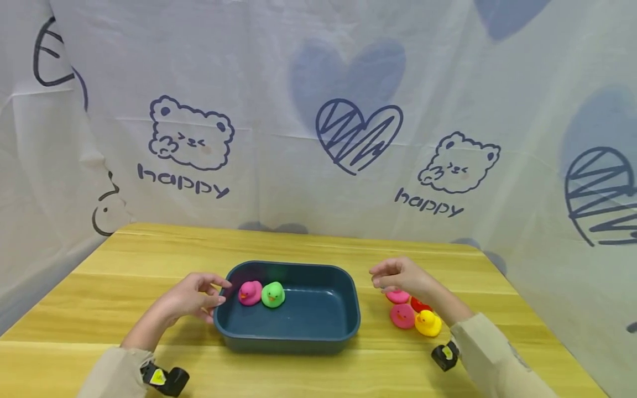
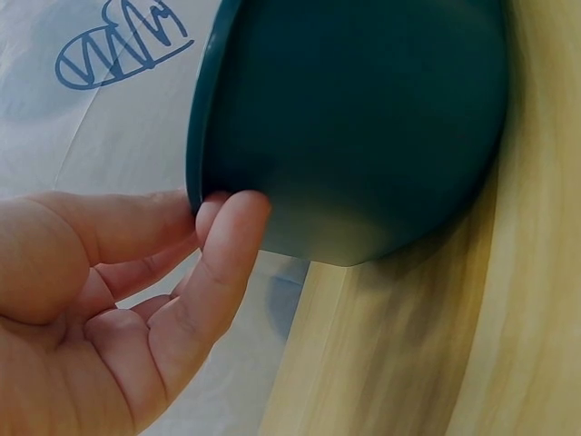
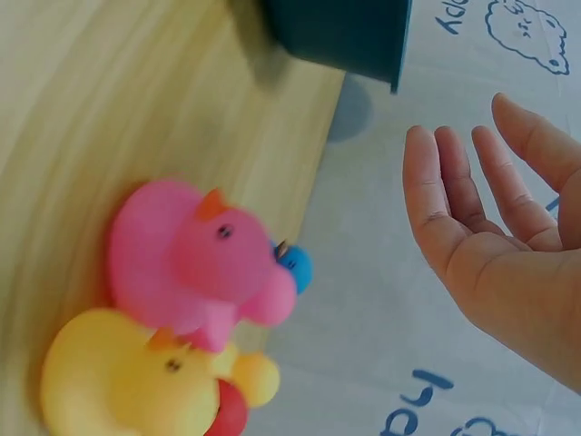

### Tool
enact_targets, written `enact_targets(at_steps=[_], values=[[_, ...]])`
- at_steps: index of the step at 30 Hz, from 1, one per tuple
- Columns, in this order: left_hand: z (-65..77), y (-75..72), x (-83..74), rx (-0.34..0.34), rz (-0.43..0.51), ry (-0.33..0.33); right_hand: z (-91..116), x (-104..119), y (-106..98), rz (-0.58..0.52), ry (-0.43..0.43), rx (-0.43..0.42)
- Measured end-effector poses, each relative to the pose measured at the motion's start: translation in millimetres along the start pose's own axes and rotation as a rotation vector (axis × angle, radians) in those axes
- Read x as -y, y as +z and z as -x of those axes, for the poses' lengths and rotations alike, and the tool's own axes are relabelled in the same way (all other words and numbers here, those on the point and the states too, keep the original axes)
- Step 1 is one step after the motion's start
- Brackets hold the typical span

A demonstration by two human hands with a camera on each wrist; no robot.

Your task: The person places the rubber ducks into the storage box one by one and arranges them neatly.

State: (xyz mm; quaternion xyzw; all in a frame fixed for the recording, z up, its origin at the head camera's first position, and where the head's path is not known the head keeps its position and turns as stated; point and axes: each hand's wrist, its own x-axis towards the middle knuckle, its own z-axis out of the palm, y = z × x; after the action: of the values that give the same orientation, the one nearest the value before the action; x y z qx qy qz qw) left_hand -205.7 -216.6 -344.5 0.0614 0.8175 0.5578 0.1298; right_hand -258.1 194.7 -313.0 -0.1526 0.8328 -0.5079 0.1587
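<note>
A dark teal plastic bin stands on the table. Inside it, toward the left end, a pink rubber duck and a green rubber duck sit side by side. My left hand pinches the bin's left rim between thumb and fingers, seen close in the left wrist view. My right hand hovers, holding nothing, its fingers gently bent above a cluster of ducks. That cluster includes a yellow duck, a pink duck and a red duck. A blue duck peeks out behind the pink one in the right wrist view.
The wooden table ends at a white cloth printed with hearts and bears, which hangs behind and along the sides. A strip of tabletop separates the bin's right end from the duck cluster. Both wrists carry small black cameras.
</note>
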Motion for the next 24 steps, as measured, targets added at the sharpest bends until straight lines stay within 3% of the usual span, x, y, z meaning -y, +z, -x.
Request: enact_targets(at_steps=[16,24], values=[[0.6,-1.9,1.5,0.019,-0.003,-0.001,26.3,-29.3,-18.7,-0.03,-0.024,0.005],[-1.4,-1.0,1.5,0.033,0.002,0.007,33.5,-43.2,-26.0,0.008,-0.016,-0.021]])
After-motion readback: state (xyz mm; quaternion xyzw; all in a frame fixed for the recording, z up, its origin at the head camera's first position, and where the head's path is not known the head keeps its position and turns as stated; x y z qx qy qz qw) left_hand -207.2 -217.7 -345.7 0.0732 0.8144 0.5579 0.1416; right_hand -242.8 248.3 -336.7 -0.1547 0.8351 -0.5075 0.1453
